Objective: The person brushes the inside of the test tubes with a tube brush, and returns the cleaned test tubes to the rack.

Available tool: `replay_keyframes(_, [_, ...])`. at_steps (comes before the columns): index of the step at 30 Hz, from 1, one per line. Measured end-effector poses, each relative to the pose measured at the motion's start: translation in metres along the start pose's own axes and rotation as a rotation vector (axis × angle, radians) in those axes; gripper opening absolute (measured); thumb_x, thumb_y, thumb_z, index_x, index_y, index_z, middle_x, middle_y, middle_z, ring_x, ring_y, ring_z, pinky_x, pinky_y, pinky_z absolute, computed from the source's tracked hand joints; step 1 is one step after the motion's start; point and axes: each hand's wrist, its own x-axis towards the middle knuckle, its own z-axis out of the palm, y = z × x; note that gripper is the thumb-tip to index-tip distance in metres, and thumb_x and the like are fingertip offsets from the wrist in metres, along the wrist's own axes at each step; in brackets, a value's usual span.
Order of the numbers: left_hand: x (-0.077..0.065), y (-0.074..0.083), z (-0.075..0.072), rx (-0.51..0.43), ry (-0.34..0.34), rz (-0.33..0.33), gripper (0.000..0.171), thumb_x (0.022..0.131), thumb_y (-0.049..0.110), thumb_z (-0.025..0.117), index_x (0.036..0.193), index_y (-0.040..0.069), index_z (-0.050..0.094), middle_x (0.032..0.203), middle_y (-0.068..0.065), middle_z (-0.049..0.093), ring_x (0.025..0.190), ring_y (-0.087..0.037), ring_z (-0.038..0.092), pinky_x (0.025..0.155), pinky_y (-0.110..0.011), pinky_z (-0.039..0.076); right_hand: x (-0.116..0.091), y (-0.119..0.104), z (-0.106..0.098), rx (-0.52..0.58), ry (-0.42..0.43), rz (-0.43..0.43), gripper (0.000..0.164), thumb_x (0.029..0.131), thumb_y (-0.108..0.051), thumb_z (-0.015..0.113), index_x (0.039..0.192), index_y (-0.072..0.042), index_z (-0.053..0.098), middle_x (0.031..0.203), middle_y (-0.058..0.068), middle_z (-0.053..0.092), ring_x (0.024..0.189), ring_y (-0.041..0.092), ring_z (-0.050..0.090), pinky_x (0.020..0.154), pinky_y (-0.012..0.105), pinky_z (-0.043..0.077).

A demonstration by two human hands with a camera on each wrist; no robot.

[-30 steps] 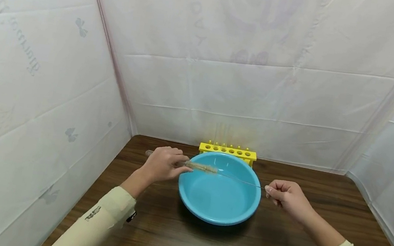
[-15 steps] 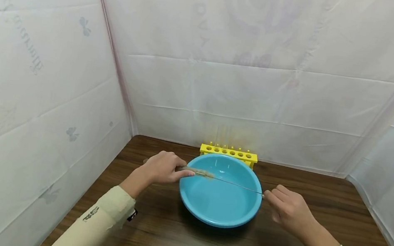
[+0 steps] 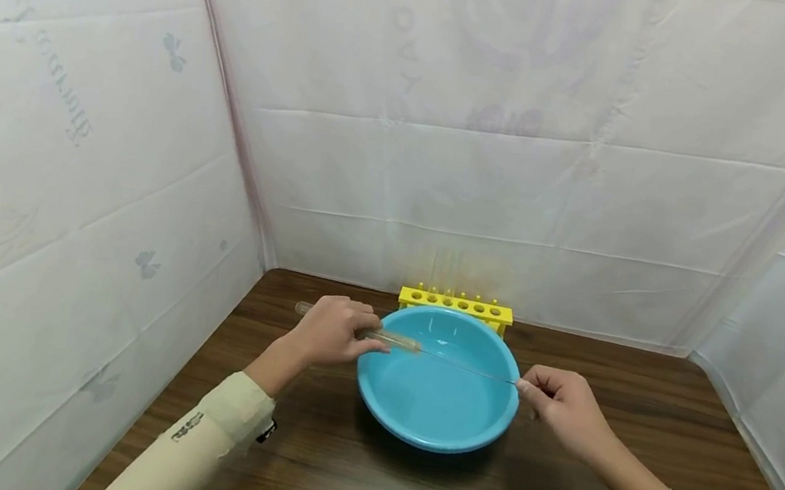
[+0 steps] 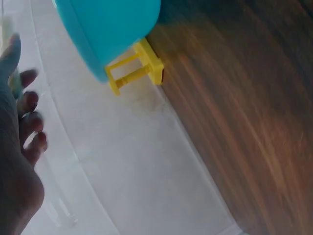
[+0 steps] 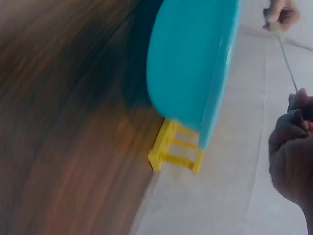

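Observation:
My left hand (image 3: 333, 330) grips a clear glass test tube (image 3: 304, 309), whose closed end pokes out to the left of the fist. The tan bristles of a test tube brush (image 3: 400, 341) fill the tube's mouth, over the left part of a blue basin (image 3: 441, 403). From the bristles a thin wire handle runs right across the basin. At the wire's far end my right hand (image 3: 562, 403) pinches it between thumb and fingers, beside the basin's right rim. In the right wrist view the wire (image 5: 287, 62) stretches between both hands.
Behind the basin stands a yellow test tube rack (image 3: 456, 302) holding a few clear tubes (image 3: 442, 277). The brown wooden table (image 3: 343, 489) is enclosed by white sheeting (image 3: 410, 172) at the back and both sides.
The bristles have gone deeper into the tube, with less showing at its mouth. My right hand has turned over and back and shifted slightly left with the wire.

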Motion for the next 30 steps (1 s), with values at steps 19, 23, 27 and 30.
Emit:
replay_keyframes(19, [0.0,0.015,0.004,0.072,0.054,-0.031,0.036,0.091,0.057,0.078,0.095,0.022,0.082,0.075,0.007,0.075,0.053,-0.004,0.046,0.05,-0.017,0.035,-0.004,0.004,0.009,0.025,0.07,-0.018,0.024,0.108,-0.017,0.064,0.087,-0.007,0.069,0.068,-0.004,0.056,0.058,0.017,0.055,0.053,0.028,0.048])
replay_keyframes(23, [0.0,0.017,0.002,0.066,-0.059,-0.098,0.041,0.096,0.064,0.068,0.088,0.025,0.076,0.065,0.01,0.066,0.053,-0.003,0.041,0.05,-0.018,0.029,0.0,0.01,0.013,-0.256,0.177,-0.383,0.017,0.103,-0.008,0.07,0.087,-0.015,0.072,0.068,-0.009,0.054,0.059,0.0,0.044,0.052,0.019,0.041])
replay_keyframes(27, [0.002,0.018,-0.001,0.017,-0.186,-0.144,0.05,0.099,0.067,0.061,0.07,0.026,0.059,0.056,0.012,0.04,0.052,-0.004,0.038,0.05,-0.022,0.027,0.007,0.018,0.015,-0.58,0.279,-0.782,0.025,0.11,-0.014,0.057,0.091,-0.01,0.072,0.073,-0.003,0.061,0.066,0.005,0.046,0.054,0.017,0.043])
replay_keyframes(30, [0.003,0.019,-0.001,-0.02,-0.244,-0.155,0.053,0.1,0.066,0.059,0.065,0.026,0.051,0.055,0.012,0.032,0.051,-0.004,0.037,0.049,-0.022,0.027,0.009,0.023,0.016,-0.677,0.297,-0.902,0.039,0.115,-0.021,0.045,0.092,-0.007,0.072,0.075,-0.001,0.065,0.067,0.009,0.049,0.054,0.018,0.044])
